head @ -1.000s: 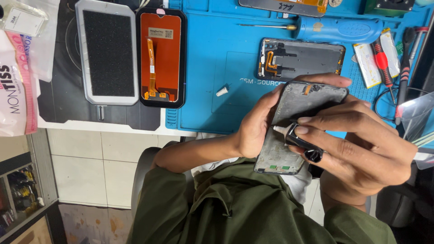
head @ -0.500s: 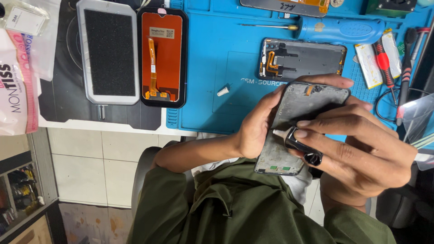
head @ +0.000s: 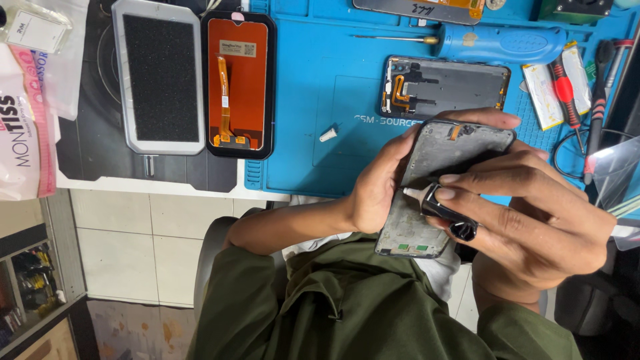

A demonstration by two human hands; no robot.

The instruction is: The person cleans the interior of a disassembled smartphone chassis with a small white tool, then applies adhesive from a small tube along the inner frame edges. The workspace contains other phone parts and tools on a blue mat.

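Note:
My left hand (head: 377, 190) grips a dark grey phone frame (head: 443, 157) by its left edge and holds it tilted above my lap. My right hand (head: 533, 213) is shut on a small black glue tube (head: 448, 215) lying across the frame. The tube's white nozzle touches the frame's left edge beside my left thumb. The fingers of my right hand cover the frame's right side.
A blue work mat (head: 320, 87) on the table carries a phone housing (head: 443, 87), a blue screwdriver (head: 497, 43), a small white cap (head: 327, 135) and red-handled tools (head: 565, 90). Left of the mat lie an orange-backed screen (head: 238, 83), a grey foam-padded panel (head: 160, 77) and a tissue pack (head: 20, 133).

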